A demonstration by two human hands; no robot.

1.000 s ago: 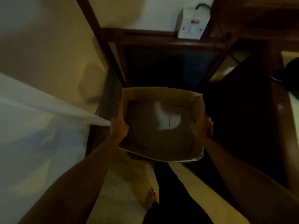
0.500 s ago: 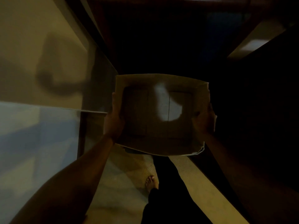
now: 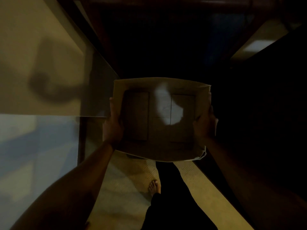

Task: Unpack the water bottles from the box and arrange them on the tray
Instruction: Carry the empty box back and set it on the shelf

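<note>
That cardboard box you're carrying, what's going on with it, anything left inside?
A person is standing and holding an open cardboard box in the air with both hands, the left hand on its left wall and the right hand on its right wall. The box looks empty: only its bottom flaps and a pale patch of light show inside, with no water bottles. No tray is in view. The room is dim, with a bare foot on the floor below the box.
</note>
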